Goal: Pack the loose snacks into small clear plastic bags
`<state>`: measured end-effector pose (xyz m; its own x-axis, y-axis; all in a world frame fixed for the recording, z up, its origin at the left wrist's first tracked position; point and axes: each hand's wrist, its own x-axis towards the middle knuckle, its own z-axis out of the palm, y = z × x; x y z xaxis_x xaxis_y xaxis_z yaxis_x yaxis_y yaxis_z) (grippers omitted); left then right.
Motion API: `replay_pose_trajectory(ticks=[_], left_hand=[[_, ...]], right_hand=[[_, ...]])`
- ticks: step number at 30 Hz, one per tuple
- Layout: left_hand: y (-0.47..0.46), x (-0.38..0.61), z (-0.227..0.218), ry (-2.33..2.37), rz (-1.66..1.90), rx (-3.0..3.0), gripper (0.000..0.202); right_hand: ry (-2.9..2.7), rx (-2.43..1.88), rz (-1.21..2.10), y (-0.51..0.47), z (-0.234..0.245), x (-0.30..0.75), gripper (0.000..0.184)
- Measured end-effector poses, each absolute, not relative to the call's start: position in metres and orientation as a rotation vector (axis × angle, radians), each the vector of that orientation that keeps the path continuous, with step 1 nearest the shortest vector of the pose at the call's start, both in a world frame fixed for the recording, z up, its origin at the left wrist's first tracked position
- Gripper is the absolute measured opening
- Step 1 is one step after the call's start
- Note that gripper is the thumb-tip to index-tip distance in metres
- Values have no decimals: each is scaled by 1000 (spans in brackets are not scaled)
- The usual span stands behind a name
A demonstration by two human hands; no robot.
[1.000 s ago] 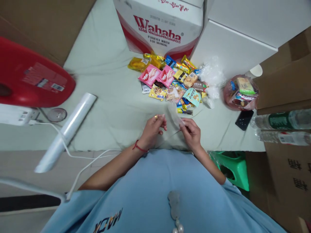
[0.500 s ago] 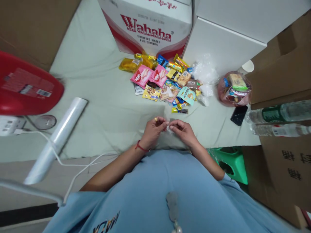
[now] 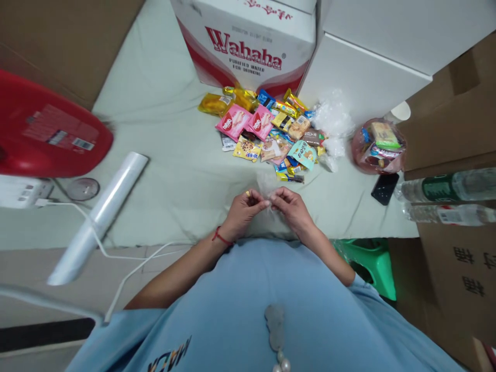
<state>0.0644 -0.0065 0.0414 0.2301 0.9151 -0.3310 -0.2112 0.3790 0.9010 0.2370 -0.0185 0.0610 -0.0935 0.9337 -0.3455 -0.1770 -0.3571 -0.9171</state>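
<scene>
Between my hands is a thin clear plastic bag [image 3: 266, 181], pinched by both near the table's front edge. My left hand [image 3: 245, 211] has thumb and forefinger pressed together on its left side, with a ring on a finger and a red cord at the wrist. From the right, my right hand [image 3: 292, 209] pinches the same bag, fingertips almost touching the left ones. Just beyond lies a pile of wrapped snacks, among them pink wafer packs [image 3: 233, 122], a yellow cookie pack [image 3: 247, 149] and a light-green pouch [image 3: 303, 154].
Crumpled clear bags [image 3: 332, 116] lie right of the snacks, beside a filled pink bag [image 3: 360, 155], a phone [image 3: 385, 188] and bottles [image 3: 445, 187]. A Wahaha carton [image 3: 248, 51] stands behind. Left are a plastic roll [image 3: 98, 217], cables, a power strip [image 3: 23, 190] and a red container [image 3: 58, 134].
The bag spreads a little more between my fingers and reaches higher above them. Both hands keep their pinch in almost the same place. The whole view has shifted slightly.
</scene>
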Motion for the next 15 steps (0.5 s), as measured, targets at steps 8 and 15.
replay_pose_trajectory(ticks=[8, 15], left_hand=[[-5, 37, 39, 887, 992, 458, 51], [-9, 37, 44, 850, 960, 486, 45]], right_hand=[[-662, -1393, 1624, -17, 59, 285, 49], [-939, -1656, 1110, -11, 72, 297, 46]])
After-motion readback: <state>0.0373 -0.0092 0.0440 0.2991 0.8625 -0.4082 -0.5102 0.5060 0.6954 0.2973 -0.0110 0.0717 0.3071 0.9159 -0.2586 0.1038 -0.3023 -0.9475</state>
